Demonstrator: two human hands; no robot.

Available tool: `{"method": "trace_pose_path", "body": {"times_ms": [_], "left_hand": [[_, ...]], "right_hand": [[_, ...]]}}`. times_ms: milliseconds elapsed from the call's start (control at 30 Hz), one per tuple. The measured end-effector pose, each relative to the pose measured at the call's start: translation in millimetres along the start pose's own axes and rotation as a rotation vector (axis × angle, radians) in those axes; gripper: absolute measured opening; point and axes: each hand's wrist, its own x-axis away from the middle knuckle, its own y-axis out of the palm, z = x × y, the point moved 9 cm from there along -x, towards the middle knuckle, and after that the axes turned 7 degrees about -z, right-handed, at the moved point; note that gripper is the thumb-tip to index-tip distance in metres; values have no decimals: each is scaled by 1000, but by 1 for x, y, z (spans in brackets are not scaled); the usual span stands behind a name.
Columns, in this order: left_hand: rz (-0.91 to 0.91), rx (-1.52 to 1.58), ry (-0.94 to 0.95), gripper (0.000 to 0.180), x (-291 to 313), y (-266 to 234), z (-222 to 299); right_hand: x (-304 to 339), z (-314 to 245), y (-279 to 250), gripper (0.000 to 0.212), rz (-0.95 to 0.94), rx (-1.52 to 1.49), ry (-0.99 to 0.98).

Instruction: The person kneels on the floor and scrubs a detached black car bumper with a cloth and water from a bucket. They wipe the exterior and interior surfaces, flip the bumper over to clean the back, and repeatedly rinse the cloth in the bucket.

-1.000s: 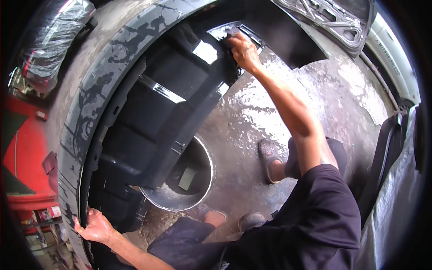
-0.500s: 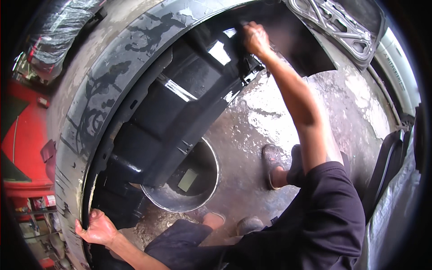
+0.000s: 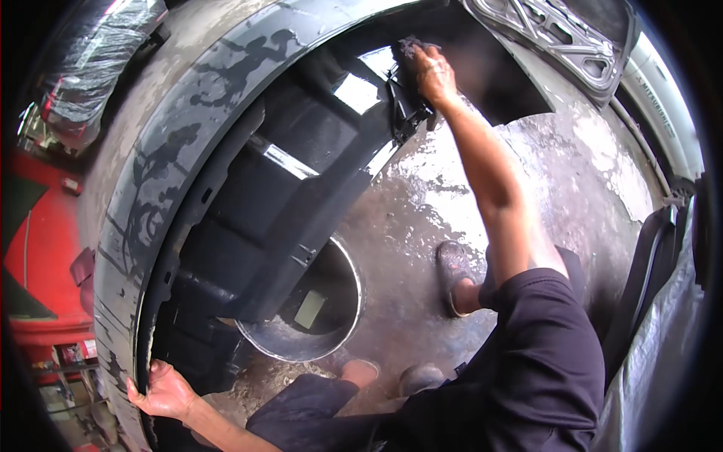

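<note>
A large curved car bumper (image 3: 248,218) stretches from the lower left to the top, its black inner side wet and glossy. Its grey outer face carries dark wet streaks. At the lower left end, my left hand (image 3: 167,390) is closed on the bumper's edge, with the thumb on the outer side. Toward the far end, my right hand (image 3: 437,77) presses a crumpled greyish scrubbing pad (image 3: 416,47) against the black inner side. The pad's exact kind is hard to make out, since the fingers partly cover it.
Below the bumper stands a round metal-rimmed tub (image 3: 360,301) holding a pale green rectangular piece (image 3: 309,309). Wet concrete floor (image 3: 407,218) surrounds my feet. A bare metal panel (image 3: 557,41) lies at the upper right. Red equipment (image 3: 45,248) and a plastic-wrapped object (image 3: 98,60) are at left.
My right hand has shifted slightly right and nearer, and the pad now shows beyond its fingers. The bumper has moved a little to the left. My left hand keeps its grip, slightly lower.
</note>
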Motion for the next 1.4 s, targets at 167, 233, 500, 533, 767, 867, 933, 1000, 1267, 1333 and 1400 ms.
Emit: {"method": "trace_pose_path", "body": {"times_ms": [167, 233, 500, 533, 767, 867, 933, 1000, 1267, 1333, 1400], "left_hand": [[26, 24, 57, 29, 1, -2, 0], [36, 12, 47, 27, 6, 7, 7], [1, -60, 16, 34, -3, -33, 10], [-22, -56, 11, 34, -4, -33, 6], [-22, -86, 29, 35, -1, -26, 10], [-21, -91, 10, 34, -3, -30, 9], [-33, -59, 1, 33, -4, -12, 8], [-51, -5, -26, 31, -7, 1, 0], [232, -79, 4, 29, -12, -29, -3], [136, 43, -28, 30, -22, -26, -9], [98, 68, -44, 27, -24, -14, -19]], "right_hand": [[-23, 88, -17, 33, -100, -314, 526], [-30, 85, -48, 36, 44, -414, 523], [-47, 39, -12, 38, -25, -51, -359], [-46, 63, 0, 37, -105, -145, -273], [72, 168, 7, 36, -137, -131, 127], [111, 188, 11, 44, -242, -117, 471], [120, 206, 6, 38, -324, -76, 670], [123, 213, -19, 37, -240, -156, 749], [48, 33, -112, 36, -403, -815, 207], [55, -59, -131, 37, -552, -965, 26], [77, -164, -164, 38, -629, -1090, -268]]}}
